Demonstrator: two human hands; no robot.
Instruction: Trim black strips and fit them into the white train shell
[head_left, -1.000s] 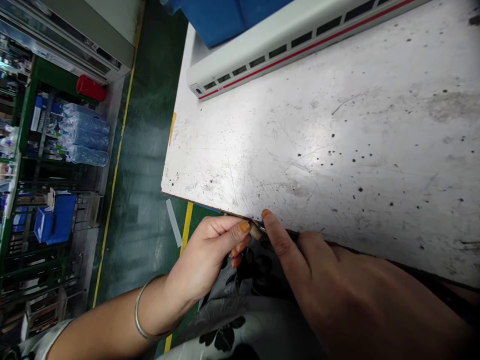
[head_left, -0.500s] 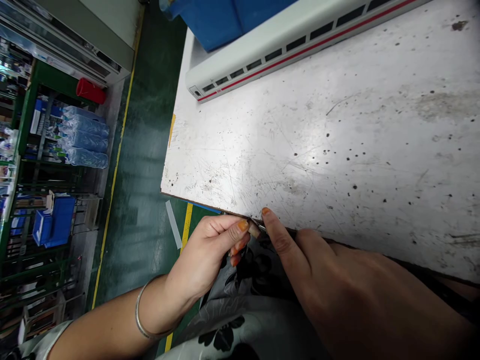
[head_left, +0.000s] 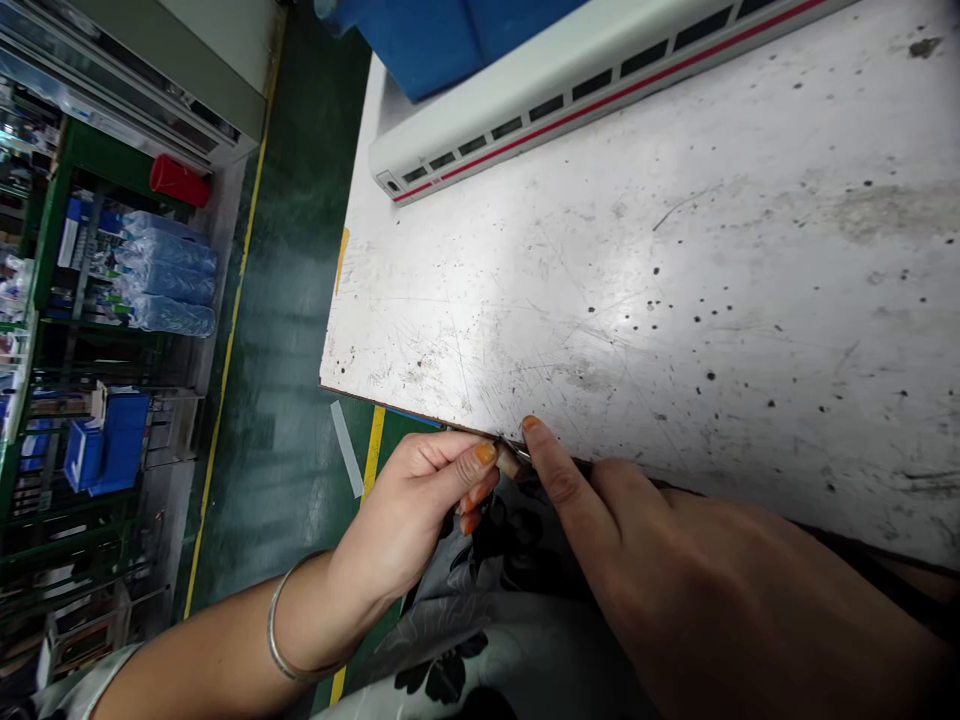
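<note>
The table (head_left: 465, 310) is white with black specks, the train (head_left: 570, 95) at one o'clock white with a red stripe. At six, grey cloth (head_left: 517, 640) bears black flowers; orange nails (head_left: 486, 454) tip the left hand (head_left: 405, 510).

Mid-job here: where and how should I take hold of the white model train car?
Probably over the roof at the left end of the train car, from above and the near side: its long windowed flank faces the camera, the blue bin crowds its far side, and its other end runs out of view.
</note>
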